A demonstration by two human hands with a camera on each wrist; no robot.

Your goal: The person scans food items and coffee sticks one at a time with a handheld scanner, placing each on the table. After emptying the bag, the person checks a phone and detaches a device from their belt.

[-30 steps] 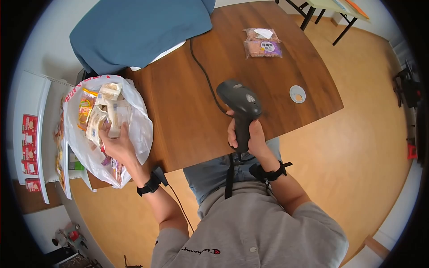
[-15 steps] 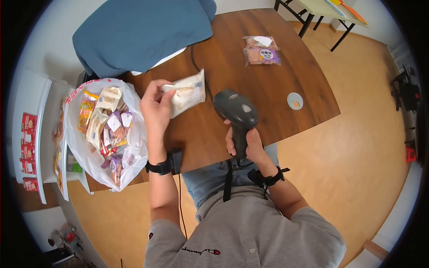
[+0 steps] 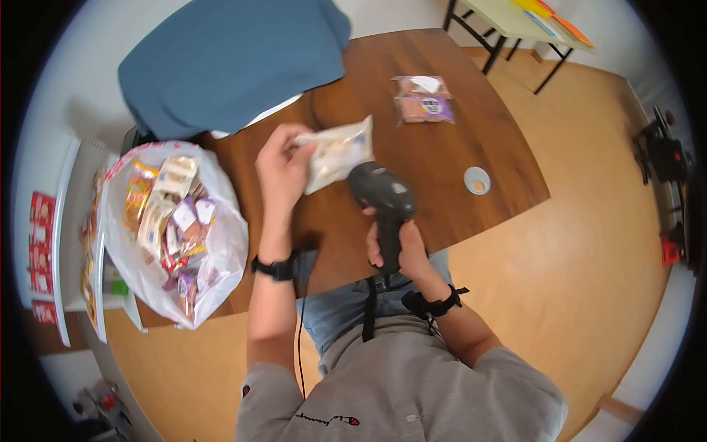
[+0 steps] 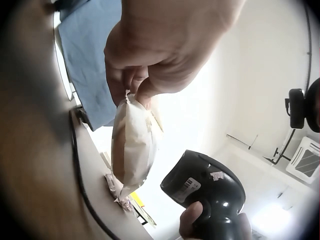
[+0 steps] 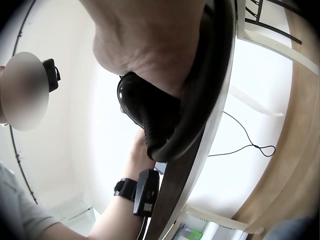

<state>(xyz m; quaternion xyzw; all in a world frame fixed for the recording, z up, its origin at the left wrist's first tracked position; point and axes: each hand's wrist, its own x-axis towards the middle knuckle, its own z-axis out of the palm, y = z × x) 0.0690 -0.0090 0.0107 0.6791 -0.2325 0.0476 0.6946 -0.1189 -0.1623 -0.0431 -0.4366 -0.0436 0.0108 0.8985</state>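
Note:
In the head view the left hand [image 3: 283, 169] pinches one end of a pale wrapped packet [image 3: 339, 155], held above the wooden table. The right hand [image 3: 398, 247] grips the handle of a black barcode scanner [image 3: 381, 193], whose head is close to the packet's lower right corner. In the left wrist view the packet [image 4: 132, 145] hangs from the left fingers, with the scanner [image 4: 205, 185] beside it, apart from it. Black scanner body [image 5: 150, 107] fills much of the right wrist view under the right hand [image 5: 150, 40]; the packet is not visible there.
A white plastic bag [image 3: 221, 258] of snack packets stands at the table's left. Two pink packets [image 3: 425, 109] lie at the back, a round white disc [image 3: 477, 181] on the right. Blue cloth [image 3: 228, 66] covers something at the back left. A shelf holds red boxes [image 3: 40, 243].
The left hand has come out of the bag with the pale packet and moved right, near the scanner. The right hand still grips the scanner; the head view has shifted slightly.

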